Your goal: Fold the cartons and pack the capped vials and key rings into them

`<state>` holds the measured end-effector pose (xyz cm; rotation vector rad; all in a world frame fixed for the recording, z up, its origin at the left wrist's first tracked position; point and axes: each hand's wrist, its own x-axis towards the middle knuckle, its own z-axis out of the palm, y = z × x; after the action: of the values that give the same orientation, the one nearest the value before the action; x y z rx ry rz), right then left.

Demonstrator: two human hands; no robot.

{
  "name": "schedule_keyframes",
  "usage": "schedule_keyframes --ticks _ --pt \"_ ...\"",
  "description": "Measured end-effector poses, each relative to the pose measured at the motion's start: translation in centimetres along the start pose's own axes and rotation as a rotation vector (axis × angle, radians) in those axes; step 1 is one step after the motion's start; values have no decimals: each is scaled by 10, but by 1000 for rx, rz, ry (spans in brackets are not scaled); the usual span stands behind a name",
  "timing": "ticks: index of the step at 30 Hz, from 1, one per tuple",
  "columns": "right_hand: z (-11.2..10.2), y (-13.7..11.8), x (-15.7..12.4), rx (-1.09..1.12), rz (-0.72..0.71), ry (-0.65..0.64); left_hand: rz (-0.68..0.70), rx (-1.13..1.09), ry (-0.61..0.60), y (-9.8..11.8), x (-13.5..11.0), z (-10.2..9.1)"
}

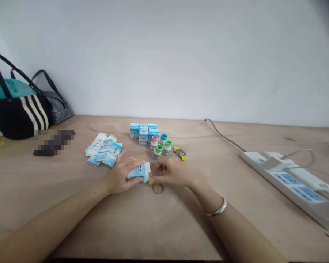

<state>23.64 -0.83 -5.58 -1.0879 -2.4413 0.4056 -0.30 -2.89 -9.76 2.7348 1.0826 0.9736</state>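
My left hand [126, 173] is wrapped round a small light-blue and white box [138, 172], which lies on its side with its white end flap open toward the right. At that open end is my right hand [171, 171], slightly blurred, its thumb and fingers pinched on a yellow tab [150, 180]. A thin ring [158, 189] hangs from the tab, just below the fingers. Something dark red shows between the fingers, too blurred to name. Just beyond stand several small clear bottles [157, 151] with green, pink and blue caps.
Several closed blue boxes [143, 137] stand behind the bottles. Flattened blue cartons [105, 149] lie left, and yellow tabs with rings [180, 153] lie right. A white power strip [285, 182] with a cable is far right. Bags [22, 109] and a pixelated dark object [55, 143] are left.
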Motion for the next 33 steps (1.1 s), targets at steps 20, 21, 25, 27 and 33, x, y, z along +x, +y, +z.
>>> schedule_keyframes --ticks 20,21,25,27,33 --pt "-46 23 -1 -417 505 -141 -177 26 -126 1 -2 -21" --pt "-47 23 -2 -444 541 -161 -183 25 -130 2 -2 -22" --pt "-54 26 -6 -507 676 -274 -198 -1 -170 5 -1 -24" --pt "-55 28 -8 -461 615 -341 -214 -15 -191 5 -2 -25" --pt "-52 26 -6 -414 443 -374 -177 -28 -140 -1 -4 -22"
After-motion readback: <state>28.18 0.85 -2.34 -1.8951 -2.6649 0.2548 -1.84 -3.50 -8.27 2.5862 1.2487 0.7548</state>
